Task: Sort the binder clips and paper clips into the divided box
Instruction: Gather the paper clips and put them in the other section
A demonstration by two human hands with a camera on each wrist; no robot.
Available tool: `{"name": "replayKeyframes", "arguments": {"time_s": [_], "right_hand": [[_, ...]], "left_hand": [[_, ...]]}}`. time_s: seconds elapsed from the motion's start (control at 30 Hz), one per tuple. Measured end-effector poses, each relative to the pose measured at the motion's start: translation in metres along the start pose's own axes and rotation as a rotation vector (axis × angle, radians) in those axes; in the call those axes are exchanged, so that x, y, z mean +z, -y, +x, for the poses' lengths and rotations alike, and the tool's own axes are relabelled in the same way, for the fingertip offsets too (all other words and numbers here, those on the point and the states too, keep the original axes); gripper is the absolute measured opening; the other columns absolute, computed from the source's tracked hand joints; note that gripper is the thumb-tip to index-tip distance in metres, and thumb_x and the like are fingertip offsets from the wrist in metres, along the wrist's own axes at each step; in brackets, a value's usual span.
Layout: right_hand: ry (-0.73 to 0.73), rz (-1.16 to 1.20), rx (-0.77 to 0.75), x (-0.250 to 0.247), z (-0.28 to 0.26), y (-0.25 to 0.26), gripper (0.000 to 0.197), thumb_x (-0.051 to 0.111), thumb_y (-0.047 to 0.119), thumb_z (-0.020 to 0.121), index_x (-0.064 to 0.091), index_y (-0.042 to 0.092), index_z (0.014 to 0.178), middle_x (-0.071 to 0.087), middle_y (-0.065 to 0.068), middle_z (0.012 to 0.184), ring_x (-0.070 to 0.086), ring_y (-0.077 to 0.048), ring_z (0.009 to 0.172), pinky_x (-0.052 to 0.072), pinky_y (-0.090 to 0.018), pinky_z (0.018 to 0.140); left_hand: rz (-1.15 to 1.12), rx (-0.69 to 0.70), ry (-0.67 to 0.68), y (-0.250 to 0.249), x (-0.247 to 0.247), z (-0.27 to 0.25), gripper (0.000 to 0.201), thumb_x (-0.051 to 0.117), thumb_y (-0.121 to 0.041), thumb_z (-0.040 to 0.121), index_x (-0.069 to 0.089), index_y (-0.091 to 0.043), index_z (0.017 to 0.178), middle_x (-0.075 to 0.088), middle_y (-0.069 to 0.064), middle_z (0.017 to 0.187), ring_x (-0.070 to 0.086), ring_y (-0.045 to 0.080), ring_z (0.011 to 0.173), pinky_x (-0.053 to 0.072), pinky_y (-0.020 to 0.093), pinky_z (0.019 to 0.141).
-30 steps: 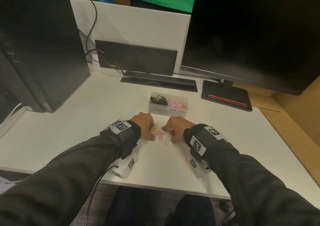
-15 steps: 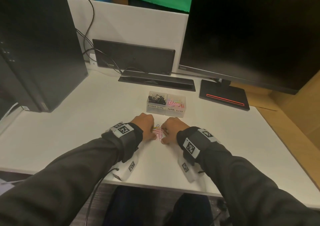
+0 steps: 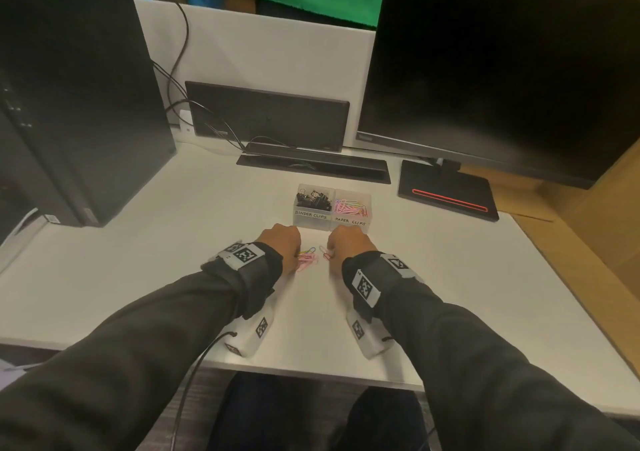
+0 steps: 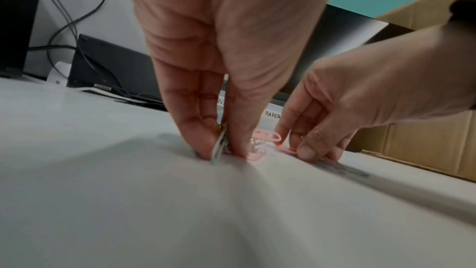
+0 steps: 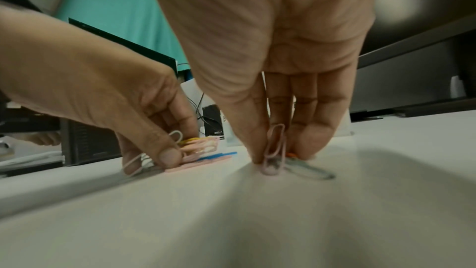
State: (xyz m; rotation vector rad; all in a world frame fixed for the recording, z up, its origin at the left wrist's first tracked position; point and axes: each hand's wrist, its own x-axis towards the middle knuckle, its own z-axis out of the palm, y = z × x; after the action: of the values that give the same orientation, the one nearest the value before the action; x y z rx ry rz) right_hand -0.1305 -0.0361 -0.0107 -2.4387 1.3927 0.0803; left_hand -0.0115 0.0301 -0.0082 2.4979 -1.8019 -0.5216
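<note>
A white desk point(image 3: 138, 260) carries a black computer tower, a dark monitor and, at its middle, a clear plastic divided box point(image 3: 331, 222) labelled for binder clips and paper clips, black clips left, coloured wire right. Just before it, seen from the head, the left hand point(image 3: 281, 242) and right hand point(image 3: 348, 244) flank a small heap of pastel paper clips point(image 3: 308, 260).

From the left wrist, thumb and fingers point(image 4: 198, 140) pinch a greyish clip on edge against the desk, pink ones beside them.

From the right wrist, the right hand's fingertips point(image 5: 257, 150) nip a pink paper clip point(image 5: 275, 154) standing upright; a grey-green one point(image 5: 309, 170) lies flat alongside.

Such clips are light, thin, springy wire, likely slippery on the smooth desk; tipping one onto its edge and pinching across its flat loops seems the surest hold.
</note>
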Motion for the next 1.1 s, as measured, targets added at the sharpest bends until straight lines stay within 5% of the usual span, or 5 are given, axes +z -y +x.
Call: {"name": "replayKeyframes", "arguments": {"time_s": [0.27,0.6,0.77,0.9,1.1], "right_hand": [[-0.02,-0.053,-0.002,-0.01,0.0,-0.02,0.029,0.051,0.009,0.095,0.062,0.002,0.121,0.058,-0.02,0.124,0.06,-0.037,0.11,0.048,-0.036,0.095],[-0.061,0.196,0.12,-0.027,-0.007,-0.072,0.021,0.065,0.007,0.085,0.076,0.009,0.103,0.07,-0.012,0.109,0.064,-0.03,0.1,0.048,-0.025,0.084],[-0.095,0.297,0.171,-0.031,-0.013,-0.094,0.019,0.065,0.006,0.086,0.076,0.007,0.102,0.072,-0.01,0.108,0.065,-0.028,0.1,0.048,-0.025,0.083],[-0.134,0.364,0.204,-0.038,-0.015,-0.101,0.017,0.068,0.007,0.085,0.077,0.012,0.099,0.07,-0.008,0.109,0.064,-0.027,0.097,0.05,-0.027,0.089],[-0.199,0.525,0.154,-0.074,0.005,-0.08,0.018,0.074,0.005,0.08,0.076,0.01,0.097,0.074,-0.01,0.097,0.072,-0.024,0.084,0.059,-0.034,0.085]], "left_hand": [[0.152,0.045,-0.006,-0.003,-0.009,0.004,0.025,0.05,-0.015,0.097,0.059,-0.004,0.117,0.059,0.018,0.121,0.061,0.034,0.108,0.047,0.033,0.087],[0.034,0.105,-0.213,-0.07,-0.08,0.058,0.026,0.052,-0.007,0.092,0.064,-0.003,0.114,0.063,0.02,0.116,0.063,0.038,0.104,0.052,0.041,0.091],[0.112,0.125,-0.113,-0.103,-0.075,0.089,0.032,0.062,-0.01,0.09,0.059,-0.001,0.121,0.063,0.017,0.121,0.064,0.034,0.108,0.051,0.037,0.089],[0.084,0.103,-0.079,-0.102,-0.054,0.103,0.036,0.066,-0.017,0.087,0.061,-0.006,0.122,0.065,0.015,0.119,0.066,0.033,0.103,0.054,0.04,0.089],[-0.155,0.146,-0.273,-0.077,-0.065,0.083,0.026,0.053,-0.025,0.091,0.066,-0.021,0.114,0.067,0.007,0.116,0.065,0.03,0.099,0.053,0.042,0.092]]}}
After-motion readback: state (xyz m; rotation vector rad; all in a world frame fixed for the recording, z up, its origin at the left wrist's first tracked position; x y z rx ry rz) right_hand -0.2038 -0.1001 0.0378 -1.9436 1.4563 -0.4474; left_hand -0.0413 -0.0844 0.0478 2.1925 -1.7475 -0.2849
